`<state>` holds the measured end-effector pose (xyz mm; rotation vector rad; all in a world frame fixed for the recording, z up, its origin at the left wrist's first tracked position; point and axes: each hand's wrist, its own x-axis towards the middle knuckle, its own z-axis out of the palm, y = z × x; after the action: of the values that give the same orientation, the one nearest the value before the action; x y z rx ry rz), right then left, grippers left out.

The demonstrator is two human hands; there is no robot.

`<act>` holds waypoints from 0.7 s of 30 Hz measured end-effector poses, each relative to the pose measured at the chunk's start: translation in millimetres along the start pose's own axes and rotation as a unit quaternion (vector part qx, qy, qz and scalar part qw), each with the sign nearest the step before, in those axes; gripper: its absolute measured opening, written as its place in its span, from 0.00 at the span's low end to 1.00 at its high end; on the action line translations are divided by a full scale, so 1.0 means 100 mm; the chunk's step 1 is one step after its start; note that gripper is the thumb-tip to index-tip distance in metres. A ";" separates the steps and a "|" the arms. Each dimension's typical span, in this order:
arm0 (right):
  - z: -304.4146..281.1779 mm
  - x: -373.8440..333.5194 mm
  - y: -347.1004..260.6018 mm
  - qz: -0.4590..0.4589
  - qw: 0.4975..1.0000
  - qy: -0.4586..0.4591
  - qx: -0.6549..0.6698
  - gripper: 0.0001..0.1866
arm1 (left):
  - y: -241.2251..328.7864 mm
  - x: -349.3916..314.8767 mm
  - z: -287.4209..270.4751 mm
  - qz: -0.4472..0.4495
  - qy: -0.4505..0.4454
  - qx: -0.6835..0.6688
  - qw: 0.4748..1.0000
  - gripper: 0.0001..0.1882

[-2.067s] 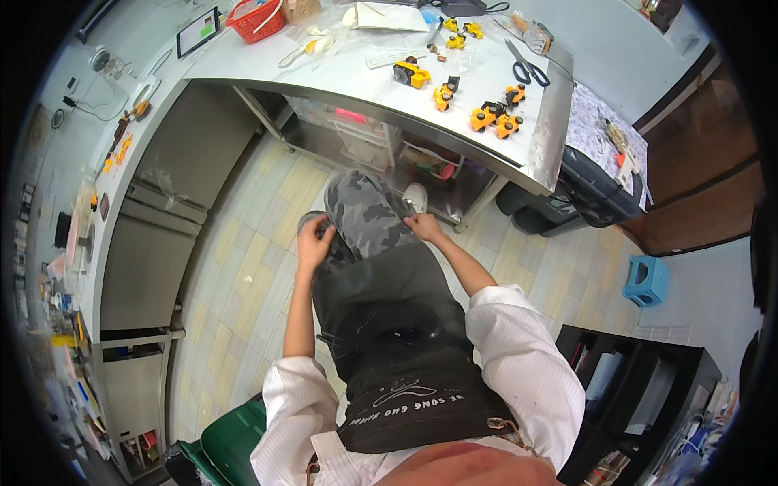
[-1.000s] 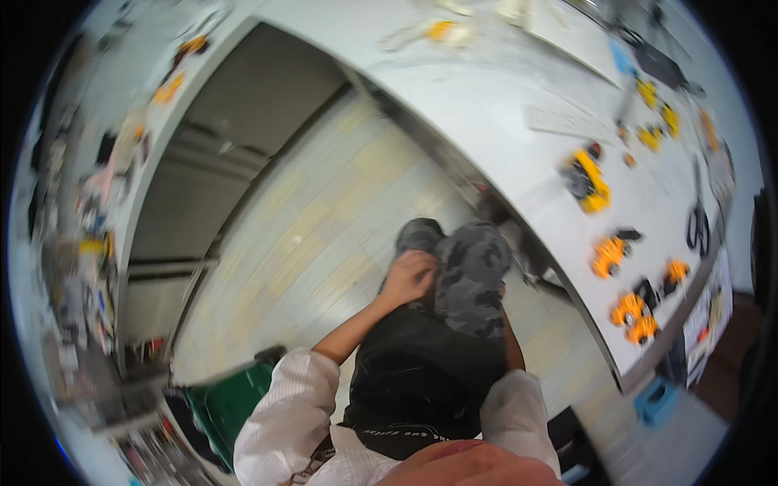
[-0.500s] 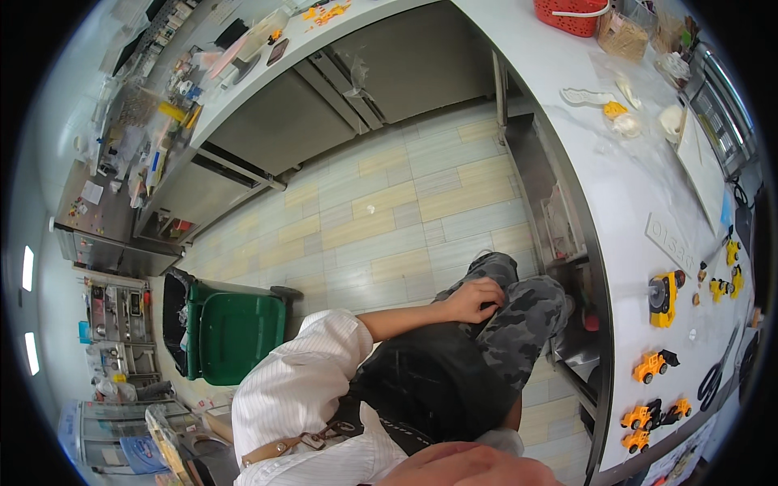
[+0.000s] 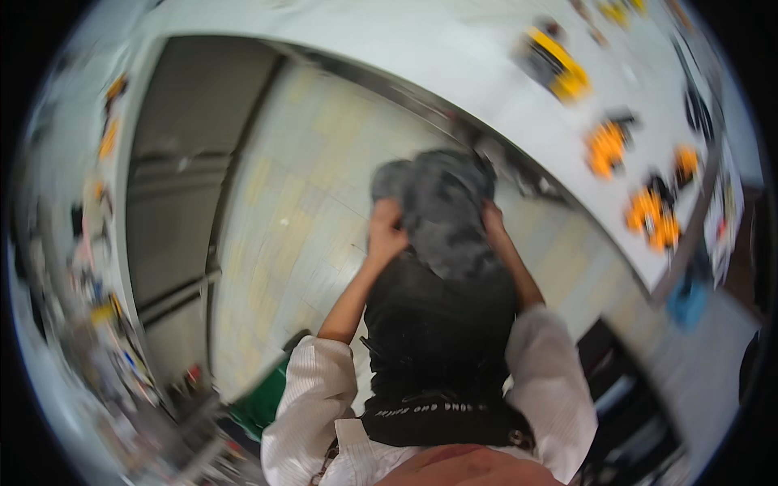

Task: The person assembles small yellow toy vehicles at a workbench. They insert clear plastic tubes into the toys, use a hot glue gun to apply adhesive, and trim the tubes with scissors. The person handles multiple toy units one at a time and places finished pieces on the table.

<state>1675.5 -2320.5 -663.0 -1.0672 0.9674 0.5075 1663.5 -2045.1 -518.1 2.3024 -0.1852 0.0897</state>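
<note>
Through my feed, the left hand (image 4: 387,229) rests against grey camouflage trousers (image 4: 450,211) on its right; the right hand (image 4: 494,220) touches their opposite side. I can't tell whether either grips cloth. Rightward, beyond the right hand, an orange toy vehicle (image 4: 604,151) sits blurred.

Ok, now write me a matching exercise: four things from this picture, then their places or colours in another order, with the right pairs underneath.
Things:
1. Left hand
2. Toy vehicles
3. Right hand
4. Apron

Places or colours:
A. At the outer side of the right trouser leg
B. Black, over the lap
C. Against the left trouser leg
D. On the white worktop

Right pairs: 1-C, 2-D, 3-A, 4-B
</note>
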 end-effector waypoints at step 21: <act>0.48 -1.05 -0.23 -0.600 0.741 -0.065 -0.296 0.17 | 1.59 1.44 0.65 0.243 -0.404 0.292 0.832 0.23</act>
<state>1658.8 -2277.5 -555.2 -1.9327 -0.1899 -0.2408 1780.5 -2213.7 -427.5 2.6891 -1.3403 -0.6742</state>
